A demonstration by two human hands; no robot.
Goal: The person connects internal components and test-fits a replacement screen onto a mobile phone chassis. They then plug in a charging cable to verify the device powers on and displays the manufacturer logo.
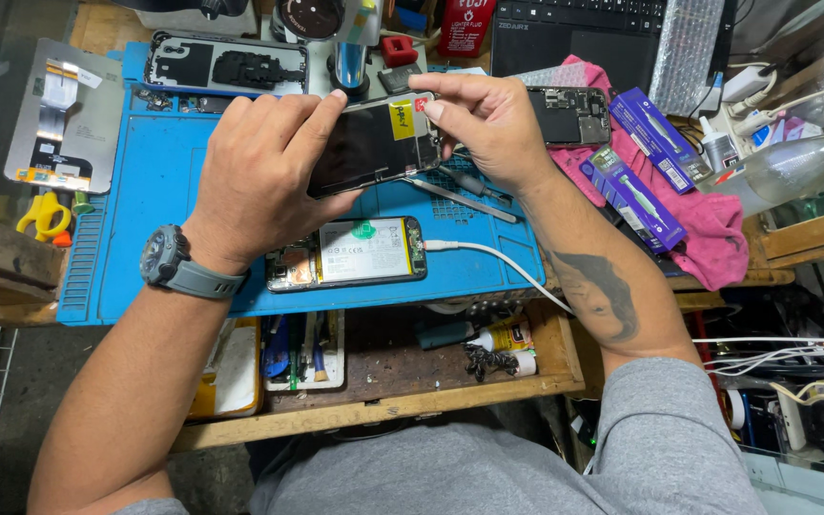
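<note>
The left hand (264,157) is clamped round a dark phone screen panel (369,145) held above the blue mat (154,181), while the right hand (488,124) pinches its top corner. Best kept level and gripped by the edges — an opened phone (347,253), cable plugged in, lies just below on the table (383,401).

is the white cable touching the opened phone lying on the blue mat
Touching. The head view shows the white cable plugged by its end into the right edge of the opened phone on the blue mat.
</note>
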